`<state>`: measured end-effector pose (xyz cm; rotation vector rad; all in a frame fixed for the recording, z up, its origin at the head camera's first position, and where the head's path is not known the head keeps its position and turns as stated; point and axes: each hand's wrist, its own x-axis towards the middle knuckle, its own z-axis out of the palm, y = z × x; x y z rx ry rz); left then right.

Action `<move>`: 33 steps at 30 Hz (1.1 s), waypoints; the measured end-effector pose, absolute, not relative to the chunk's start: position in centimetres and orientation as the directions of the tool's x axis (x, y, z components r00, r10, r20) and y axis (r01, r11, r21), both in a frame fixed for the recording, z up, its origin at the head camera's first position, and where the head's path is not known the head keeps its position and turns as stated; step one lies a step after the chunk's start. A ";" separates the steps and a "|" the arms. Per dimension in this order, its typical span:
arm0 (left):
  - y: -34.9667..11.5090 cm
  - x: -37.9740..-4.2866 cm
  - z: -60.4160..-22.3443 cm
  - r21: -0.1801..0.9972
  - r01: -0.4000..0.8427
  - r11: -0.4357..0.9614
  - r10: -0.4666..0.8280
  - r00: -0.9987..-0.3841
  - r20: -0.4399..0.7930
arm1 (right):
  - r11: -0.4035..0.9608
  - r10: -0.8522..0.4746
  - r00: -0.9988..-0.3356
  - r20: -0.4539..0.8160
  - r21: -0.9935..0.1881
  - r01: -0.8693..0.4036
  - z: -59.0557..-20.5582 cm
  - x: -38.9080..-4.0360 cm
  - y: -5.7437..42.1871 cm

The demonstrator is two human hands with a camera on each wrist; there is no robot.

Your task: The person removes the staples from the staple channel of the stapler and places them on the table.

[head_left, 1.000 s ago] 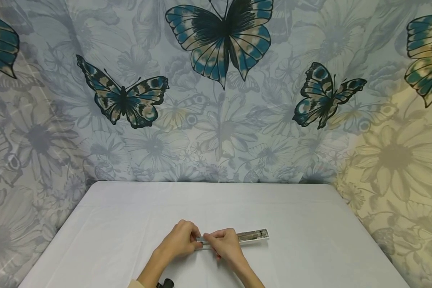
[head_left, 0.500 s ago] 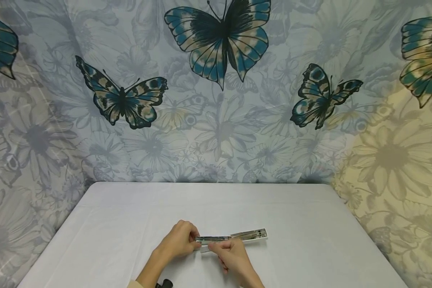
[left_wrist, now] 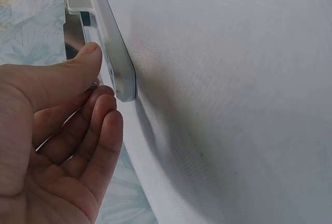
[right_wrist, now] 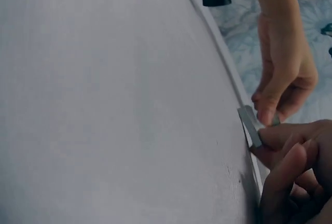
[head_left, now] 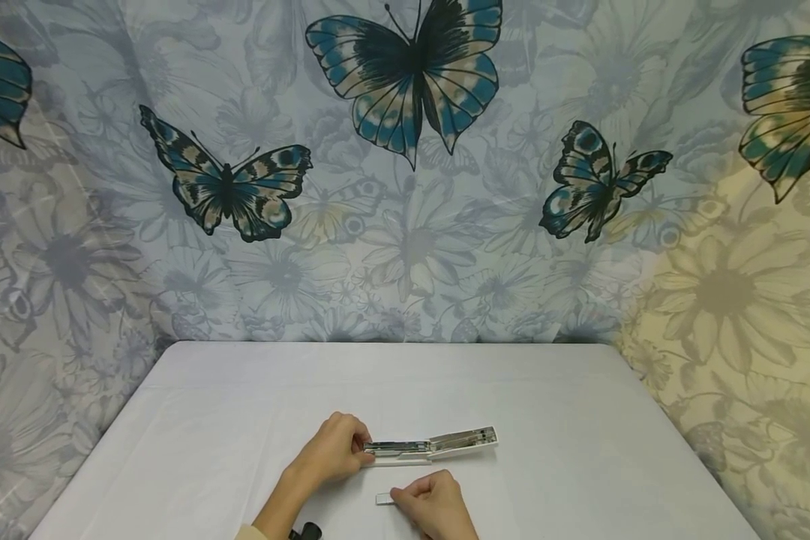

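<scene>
A stapler (head_left: 463,441) lies on the white table with its top arm swung wide back to the right, the metal magazine exposed above the base. My left hand (head_left: 335,450) pinches its left end between thumb and fingers; in the left wrist view the thumb (left_wrist: 89,58) lies against the magazine beside the pale base (left_wrist: 115,60). Nearer to me, apart from the stapler, my right hand (head_left: 439,504) pinches a short silvery strip of staples (head_left: 383,499) by its right end. The grey strip (right_wrist: 249,126) sticks out past the fingertips in the right wrist view.
The white-covered table (head_left: 567,420) reaches back to a hanging cloth (head_left: 405,292) printed with flowers and butterflies. A small black device (head_left: 308,531) sits at the left wrist, near the table's front.
My right hand has drawn back from over the stapler towards me, carrying the staple strip away from the magazine. The left hand has stayed at the stapler's left end.
</scene>
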<state>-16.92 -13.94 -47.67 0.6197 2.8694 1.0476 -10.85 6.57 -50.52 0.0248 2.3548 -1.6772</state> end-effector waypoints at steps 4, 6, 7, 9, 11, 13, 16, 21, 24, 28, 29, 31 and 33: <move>-14.0 -17.0 -47.7 0.628 0.356 0.692 0.372 -0.921 0.112 | 0.440 -0.092 -0.995 -0.039 -0.898 -0.005 -50.6 -10.9 6.1; -14.0 -17.1 -47.8 0.634 0.362 0.683 0.377 -0.918 0.118 | 0.508 -0.077 -0.997 0.029 -0.859 -0.065 -50.6 -10.9 6.0; -14.0 -17.1 -47.8 0.637 0.364 0.680 0.379 -0.918 0.120 | 0.536 -0.076 -0.995 0.057 -0.840 -0.089 -50.5 -10.9 6.0; -14.1 -17.2 -47.9 0.639 0.375 0.672 0.386 -0.913 0.130 | 0.579 -0.067 -0.993 0.098 -0.807 -0.119 -50.2 -11.0 6.1; -14.2 -17.1 -48.1 0.632 0.397 0.666 0.399 -0.905 0.148 | 0.618 -0.051 -0.983 0.175 -0.768 -0.169 -49.7 -11.2 6.8; -14.4 -16.9 -48.3 0.603 0.418 0.680 0.396 -0.901 0.178 | 0.657 -0.037 -0.946 0.322 -0.705 -0.266 -49.1 -11.7 8.2; -15.5 -16.6 -48.6 0.517 0.428 0.741 0.337 -0.903 0.265 | 0.768 0.012 -0.820 0.573 -0.530 -0.359 -48.0 -12.8 11.7; -18.5 -16.3 -48.4 0.393 0.315 0.864 0.136 -0.898 0.420 | 0.891 0.088 -0.803 0.589 -0.407 -0.201 -46.6 -14.4 18.7; -20.3 -16.3 -48.0 0.397 0.216 0.892 0.041 -0.914 0.404 | 0.913 0.103 -0.904 0.415 -0.400 -0.079 -46.6 -14.8 21.7; -21.9 -16.1 -48.0 0.438 0.110 0.892 -0.022 -0.958 0.285 | 0.918 0.112 -0.953 0.281 -0.396 -0.009 -47.6 -15.1 23.8; -22.2 -16.1 -48.1 0.445 0.095 0.890 -0.027 -0.965 0.260 | 0.919 0.114 -0.957 0.268 -0.395 -0.002 -47.9 -15.1 24.1; -22.5 -15.9 -48.4 0.454 0.075 0.888 -0.031 -0.975 0.222 | 0.918 0.113 -0.964 0.239 -0.396 0.010 -48.4 -15.2 24.3; -22.7 -15.9 -48.6 0.453 0.068 0.889 -0.033 -0.977 0.211 | 0.918 0.115 -0.967 0.226 -0.396 0.017 -48.6 -15.2 24.4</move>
